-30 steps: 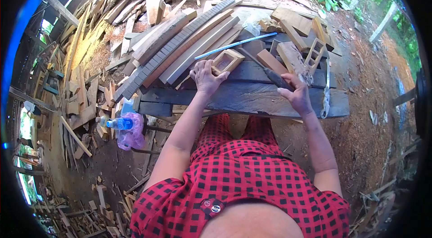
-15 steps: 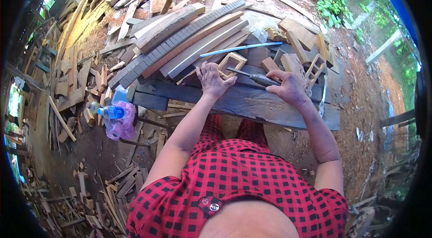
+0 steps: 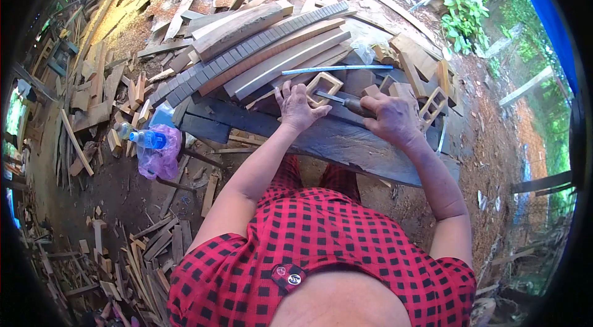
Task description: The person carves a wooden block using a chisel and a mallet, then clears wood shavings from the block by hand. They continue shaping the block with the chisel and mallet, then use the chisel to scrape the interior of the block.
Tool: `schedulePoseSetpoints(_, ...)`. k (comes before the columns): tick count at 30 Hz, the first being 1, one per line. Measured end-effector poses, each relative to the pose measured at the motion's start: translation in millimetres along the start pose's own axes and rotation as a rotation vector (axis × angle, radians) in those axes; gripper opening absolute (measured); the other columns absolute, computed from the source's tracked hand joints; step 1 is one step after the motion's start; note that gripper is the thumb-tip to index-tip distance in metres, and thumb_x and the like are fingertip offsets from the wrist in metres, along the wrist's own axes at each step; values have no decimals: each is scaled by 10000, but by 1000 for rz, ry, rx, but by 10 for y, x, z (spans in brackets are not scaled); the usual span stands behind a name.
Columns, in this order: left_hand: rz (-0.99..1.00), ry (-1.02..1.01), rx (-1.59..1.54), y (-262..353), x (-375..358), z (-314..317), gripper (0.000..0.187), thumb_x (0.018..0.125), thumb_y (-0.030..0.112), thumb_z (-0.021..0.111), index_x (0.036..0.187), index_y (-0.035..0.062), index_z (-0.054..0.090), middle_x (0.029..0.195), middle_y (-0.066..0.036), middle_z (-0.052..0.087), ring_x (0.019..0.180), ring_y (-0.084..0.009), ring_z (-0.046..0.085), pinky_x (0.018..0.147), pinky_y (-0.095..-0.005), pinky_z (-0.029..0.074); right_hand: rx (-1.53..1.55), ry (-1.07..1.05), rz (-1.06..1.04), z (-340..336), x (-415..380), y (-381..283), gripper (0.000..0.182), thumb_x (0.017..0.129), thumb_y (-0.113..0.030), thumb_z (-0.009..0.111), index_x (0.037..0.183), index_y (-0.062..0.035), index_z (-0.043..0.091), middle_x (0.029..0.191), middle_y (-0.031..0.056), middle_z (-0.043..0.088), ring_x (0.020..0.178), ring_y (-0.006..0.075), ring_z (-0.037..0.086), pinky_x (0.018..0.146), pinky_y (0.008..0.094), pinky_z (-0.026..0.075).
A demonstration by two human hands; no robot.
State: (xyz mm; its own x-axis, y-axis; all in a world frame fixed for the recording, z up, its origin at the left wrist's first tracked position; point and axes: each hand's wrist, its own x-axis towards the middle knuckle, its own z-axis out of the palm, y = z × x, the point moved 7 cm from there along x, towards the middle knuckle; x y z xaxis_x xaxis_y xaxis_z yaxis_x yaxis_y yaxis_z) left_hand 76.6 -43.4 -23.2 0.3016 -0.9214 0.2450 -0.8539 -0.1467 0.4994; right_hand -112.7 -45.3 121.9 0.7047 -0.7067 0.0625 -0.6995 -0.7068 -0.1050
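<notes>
A small open wooden frame [image 3: 334, 79] rests on the dark workbench plank [image 3: 364, 144]. My left hand [image 3: 298, 107] steadies it at its left side, thumb along the near edge and fingers bent over the wood. In my right hand [image 3: 392, 118] is a chisel [image 3: 352, 103], its dark handle gripped from above. The flat metal blade points left, and its tip meets the near part of the frame. My fingers hide part of the handle and of the frame's left side.
Long wooden beams [image 3: 278, 61] lie stacked behind the frame, with a blue-white strip [image 3: 336, 69] nearby. Another wooden frame [image 3: 432, 107] leans at the right among blocks. Left of the bench are a water bottle [image 3: 148, 139] and a pink plastic bag [image 3: 162, 163]. Scrap wood covers the ground.
My right hand has rolled over the chisel handle, its back now facing up. The chisel tip has shifted slightly against the frame. The whole view has turned a little.
</notes>
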Motion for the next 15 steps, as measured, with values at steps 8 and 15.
schedulePoseSetpoints(8,90,-117,71,258,94,-103,1042,620,667,745,1389,79,359,1404,-159,369,1387,-388,220,1114,-624,127,129,1,30,47,8,120,221,714,-220,653,888,-85,638,838,150,627,832,327,644,732,427,510)
schedulePoseSetpoints(15,31,-203,38,446,209,-17,1146,558,564,838,1465,158,267,1414,-182,333,1306,-382,350,1021,-549,316,90,-64,70,18,50,137,377,707,-261,654,1050,-105,679,906,148,668,856,317,653,788,402,495)
